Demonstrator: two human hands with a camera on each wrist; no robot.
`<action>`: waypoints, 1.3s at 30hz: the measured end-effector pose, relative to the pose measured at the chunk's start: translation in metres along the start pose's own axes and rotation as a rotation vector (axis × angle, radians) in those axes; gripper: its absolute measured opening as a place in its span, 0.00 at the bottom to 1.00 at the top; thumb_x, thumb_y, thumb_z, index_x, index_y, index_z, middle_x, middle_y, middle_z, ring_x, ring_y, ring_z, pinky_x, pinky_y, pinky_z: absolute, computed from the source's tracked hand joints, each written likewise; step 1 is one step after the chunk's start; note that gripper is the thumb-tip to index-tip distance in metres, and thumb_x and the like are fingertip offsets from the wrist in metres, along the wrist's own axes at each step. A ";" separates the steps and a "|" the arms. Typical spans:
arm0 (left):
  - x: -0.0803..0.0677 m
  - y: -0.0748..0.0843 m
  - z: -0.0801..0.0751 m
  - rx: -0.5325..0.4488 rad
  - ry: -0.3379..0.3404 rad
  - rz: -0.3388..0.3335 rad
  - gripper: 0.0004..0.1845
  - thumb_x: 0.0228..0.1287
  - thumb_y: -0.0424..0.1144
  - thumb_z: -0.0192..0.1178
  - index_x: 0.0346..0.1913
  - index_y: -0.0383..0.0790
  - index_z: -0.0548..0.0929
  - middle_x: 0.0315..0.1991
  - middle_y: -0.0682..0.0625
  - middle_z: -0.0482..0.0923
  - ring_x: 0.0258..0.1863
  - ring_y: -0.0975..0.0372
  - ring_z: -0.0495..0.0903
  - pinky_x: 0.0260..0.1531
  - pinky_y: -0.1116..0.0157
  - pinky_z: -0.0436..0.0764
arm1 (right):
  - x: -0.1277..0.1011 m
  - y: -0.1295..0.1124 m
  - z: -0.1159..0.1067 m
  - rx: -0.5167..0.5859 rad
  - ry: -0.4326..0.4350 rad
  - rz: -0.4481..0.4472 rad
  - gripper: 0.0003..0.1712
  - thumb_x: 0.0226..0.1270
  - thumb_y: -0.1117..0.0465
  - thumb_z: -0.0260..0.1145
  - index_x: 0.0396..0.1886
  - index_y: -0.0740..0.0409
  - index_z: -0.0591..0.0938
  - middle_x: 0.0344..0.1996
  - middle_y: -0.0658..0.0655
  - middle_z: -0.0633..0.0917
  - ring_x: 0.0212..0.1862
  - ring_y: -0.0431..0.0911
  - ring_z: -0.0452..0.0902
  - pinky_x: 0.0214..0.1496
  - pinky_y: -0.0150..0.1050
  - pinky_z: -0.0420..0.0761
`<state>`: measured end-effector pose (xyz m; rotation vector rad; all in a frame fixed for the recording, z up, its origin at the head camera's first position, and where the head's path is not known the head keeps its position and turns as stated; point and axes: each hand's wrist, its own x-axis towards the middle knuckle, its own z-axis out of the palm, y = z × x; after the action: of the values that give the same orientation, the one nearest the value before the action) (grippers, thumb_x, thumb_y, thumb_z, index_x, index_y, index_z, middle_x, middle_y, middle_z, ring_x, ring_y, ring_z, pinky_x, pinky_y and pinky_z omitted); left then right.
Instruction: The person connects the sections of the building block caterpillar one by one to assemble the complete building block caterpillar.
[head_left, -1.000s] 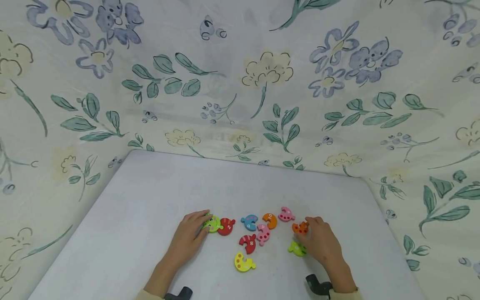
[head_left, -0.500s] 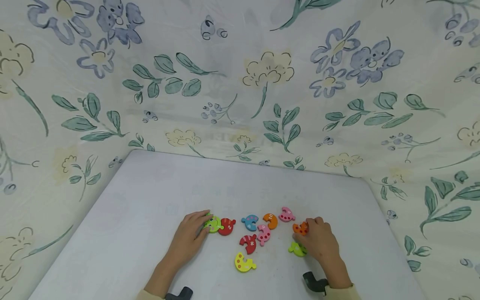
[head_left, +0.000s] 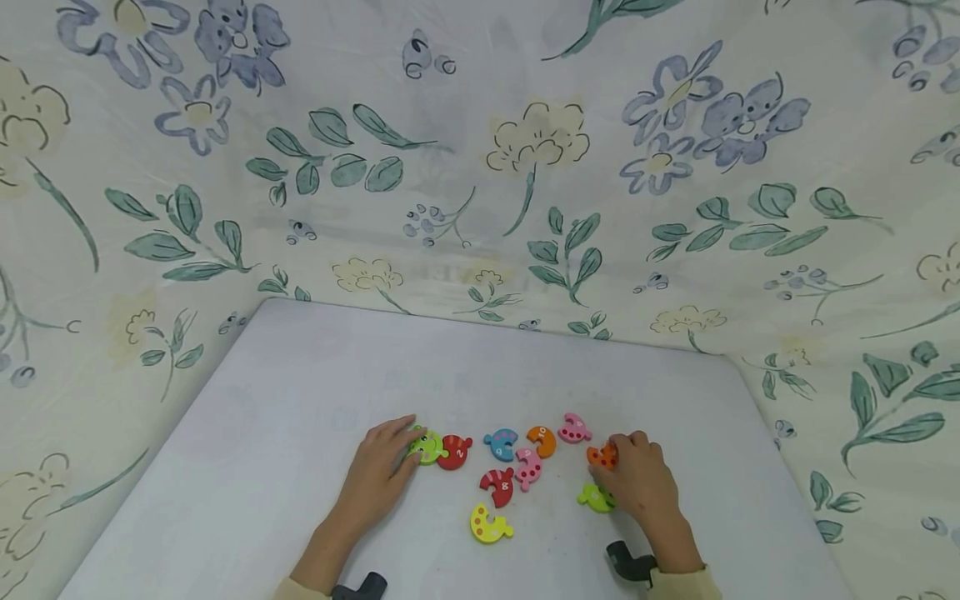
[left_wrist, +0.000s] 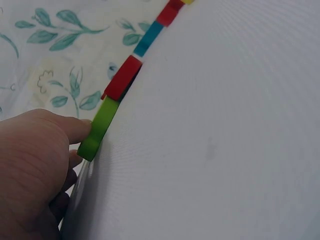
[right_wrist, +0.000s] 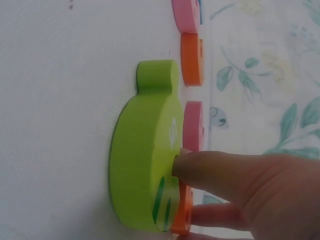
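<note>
My left hand (head_left: 377, 468) pinches a green smiling-face puzzle piece (head_left: 429, 448) between thumb and fingers; in the left wrist view the thumb lies against the edge of this green piece (left_wrist: 103, 122). Joined to its right side is a red puzzle piece (head_left: 453, 452) numbered 2. Over on the right, my right hand (head_left: 643, 482) holds an orange dotted puzzle piece (head_left: 599, 456) by its right side, thumb in front and fingers behind. A green striped puzzle piece (head_left: 596, 498) lies just below that thumb, and looms large as the green piece (right_wrist: 142, 150) in the right wrist view.
Between the hands lie more flat puzzle pieces: a blue one (head_left: 501, 445), an orange one (head_left: 542, 442), two pink ones, a red one (head_left: 497, 486) and a yellow one (head_left: 489, 526). A floral cloth (head_left: 480, 167) rises behind the white table (head_left: 300, 367).
My right wrist has shifted slightly left, its fingers staying at the orange piece. The left hand and the pieces keep nearly the same places.
</note>
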<state>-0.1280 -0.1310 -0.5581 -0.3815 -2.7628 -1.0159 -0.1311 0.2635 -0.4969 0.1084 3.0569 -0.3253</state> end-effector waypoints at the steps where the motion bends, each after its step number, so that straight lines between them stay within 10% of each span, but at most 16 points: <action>1: 0.001 0.000 0.000 0.000 0.004 0.004 0.22 0.72 0.39 0.68 0.66 0.45 0.83 0.73 0.46 0.72 0.73 0.47 0.67 0.71 0.40 0.67 | 0.000 0.000 0.000 0.005 0.002 -0.002 0.33 0.61 0.50 0.80 0.57 0.68 0.83 0.52 0.71 0.79 0.49 0.63 0.76 0.47 0.58 0.87; 39: 0.001 -0.003 -0.001 0.023 0.080 -0.121 0.19 0.70 0.39 0.70 0.61 0.39 0.84 0.69 0.43 0.76 0.72 0.46 0.67 0.70 0.39 0.68 | 0.000 -0.070 -0.013 0.173 0.029 -0.286 0.35 0.60 0.55 0.82 0.67 0.52 0.82 0.57 0.56 0.84 0.56 0.52 0.81 0.58 0.51 0.86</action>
<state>-0.1297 -0.1338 -0.5595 -0.1690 -2.7513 -1.0022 -0.1375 0.1985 -0.4695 -0.3221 3.0652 -0.6094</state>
